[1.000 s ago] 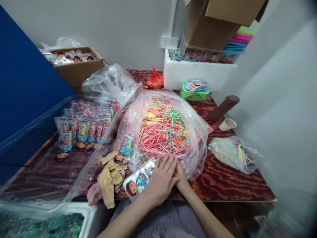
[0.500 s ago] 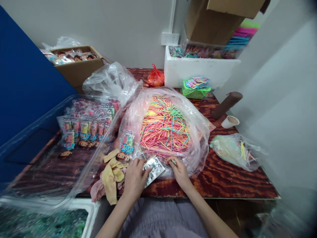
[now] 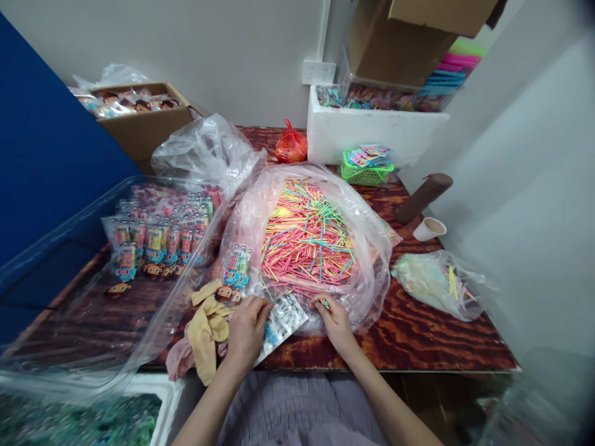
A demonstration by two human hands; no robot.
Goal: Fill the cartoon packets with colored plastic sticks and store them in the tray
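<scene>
Holding in left hand (image 3: 246, 328): I see it closed on a printed packet (image 3: 284, 317) at the near edge of the table (image 3: 418, 347).
Right hand (image 3: 335, 321): pinched on a few coloured sticks (image 3: 322, 302).
Stick bag (image 3: 372, 260): just beyond both hands.

Left hand (image 3: 246, 328) off right hand (image 3: 335, 319), now gripping packet (image 3: 284, 317).

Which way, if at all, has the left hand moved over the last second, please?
Yes: the left hand moved left, off the right hand, toward the yellow cloth.
</scene>
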